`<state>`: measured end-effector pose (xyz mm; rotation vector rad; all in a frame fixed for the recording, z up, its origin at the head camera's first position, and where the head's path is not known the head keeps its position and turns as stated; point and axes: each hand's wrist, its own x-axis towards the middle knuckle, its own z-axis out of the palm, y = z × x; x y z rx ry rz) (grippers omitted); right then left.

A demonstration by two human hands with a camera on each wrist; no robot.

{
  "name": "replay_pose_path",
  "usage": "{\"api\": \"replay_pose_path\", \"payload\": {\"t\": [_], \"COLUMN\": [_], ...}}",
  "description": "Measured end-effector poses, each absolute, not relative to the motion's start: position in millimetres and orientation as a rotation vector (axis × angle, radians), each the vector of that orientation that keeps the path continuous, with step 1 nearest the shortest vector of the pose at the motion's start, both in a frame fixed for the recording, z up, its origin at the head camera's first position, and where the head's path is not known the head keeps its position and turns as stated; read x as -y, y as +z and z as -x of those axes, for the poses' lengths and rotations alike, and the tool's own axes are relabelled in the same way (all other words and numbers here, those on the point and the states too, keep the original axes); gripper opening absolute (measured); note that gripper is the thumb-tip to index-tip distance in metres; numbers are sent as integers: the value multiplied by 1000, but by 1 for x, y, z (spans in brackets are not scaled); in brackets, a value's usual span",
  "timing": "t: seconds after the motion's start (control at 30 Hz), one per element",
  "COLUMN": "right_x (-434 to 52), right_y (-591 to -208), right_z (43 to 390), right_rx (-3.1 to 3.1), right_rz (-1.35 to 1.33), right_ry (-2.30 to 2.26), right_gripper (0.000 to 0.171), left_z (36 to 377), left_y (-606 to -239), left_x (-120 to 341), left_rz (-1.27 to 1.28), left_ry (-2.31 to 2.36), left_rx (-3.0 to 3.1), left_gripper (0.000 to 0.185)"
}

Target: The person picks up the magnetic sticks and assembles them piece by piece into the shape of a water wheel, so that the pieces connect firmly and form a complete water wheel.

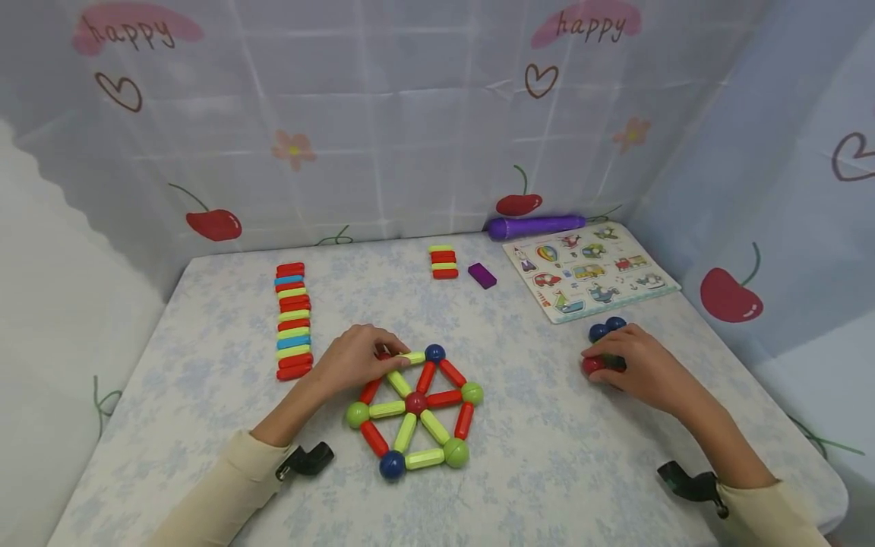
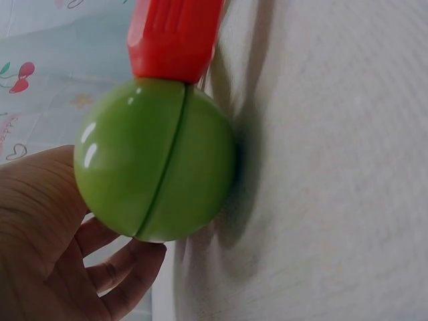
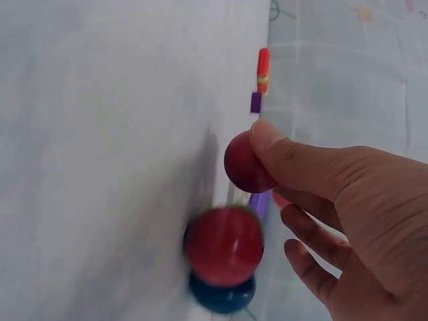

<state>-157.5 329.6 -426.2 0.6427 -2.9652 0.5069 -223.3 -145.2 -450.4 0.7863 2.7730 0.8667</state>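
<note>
Counter [image 1: 547,456]: pale cloth with a faint blue flower print covers it; your two forearms in cream sleeves lie over its near edge.
Backdrop [image 1: 410,114]: a sheer white curtain printed with cherries, hearts and flowers stands behind and to both sides; you can read "happy" on it twice, top left and top right.
Puzzle board [image 1: 591,270]: it lies flat at the far right, showing small vehicle pictures, with a purple tube [image 1: 536,225] just behind it.
Wheel figure [image 1: 415,403]: red and yellow-green rods join green and blue balls around a red hub, in front of you near the middle.
Rod rows: a long row [image 1: 294,323] of red, yellow-green and blue rods lies far left; a short stack [image 1: 443,262] sits farther back beside a purple block [image 1: 482,275].
Left hand [image 1: 355,358]: palm down, your grip is curled on a yellow-green rod [image 1: 410,357] at the wheel's upper left rim, next to a blue ball [image 1: 434,353].
Right hand [image 1: 639,365]: set on the counter at right, your grip pinches a red ball [image 3: 246,164] between thumb and fingers; another red ball [image 3: 224,245] and a blue one [image 3: 222,294] lie just beside it.
</note>
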Motion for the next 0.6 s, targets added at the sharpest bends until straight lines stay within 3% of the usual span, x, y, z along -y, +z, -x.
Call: {"api": "replay_pose_path", "payload": {"t": [0.33, 0.6], "right_x": [-243, -186], "right_y": [-415, -427], "right_z": [188, 201], "right_rx": [2882, 2819], "right_rz": [-819, -1022], "right_ry": [703, 955], "right_gripper": [34, 37], "left_z": [223, 216], "left_y": [-436, -413], "left_x": [158, 213], "left_rz": [-810, -635], "left_ry": [849, 763], "left_rx": [-2834, -2917], "left_gripper": [24, 27]}}
